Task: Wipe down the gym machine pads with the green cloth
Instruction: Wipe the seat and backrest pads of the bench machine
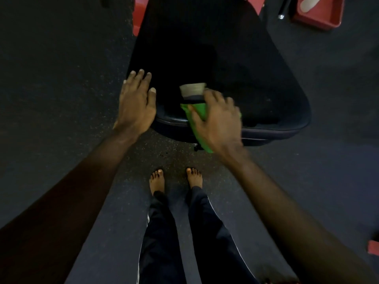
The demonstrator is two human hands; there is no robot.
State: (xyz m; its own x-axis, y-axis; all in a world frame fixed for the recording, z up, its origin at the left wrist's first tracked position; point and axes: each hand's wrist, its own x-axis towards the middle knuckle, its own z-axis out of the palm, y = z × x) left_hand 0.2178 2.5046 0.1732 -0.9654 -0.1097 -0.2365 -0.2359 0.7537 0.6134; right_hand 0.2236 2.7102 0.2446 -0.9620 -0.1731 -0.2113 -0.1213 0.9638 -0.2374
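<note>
left hand (136, 103): mine, flat, fingers apart, on the pad's (256, 89) left edge
right hand (217, 119): fingers spread, pressing my cloth down
green cloth (199, 112): at the pad's near edge, draping over it

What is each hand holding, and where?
Right hand presses on the middle of the green cloth, flat on the pad. Left hand holds nothing, resting on the pad's edge.
</note>
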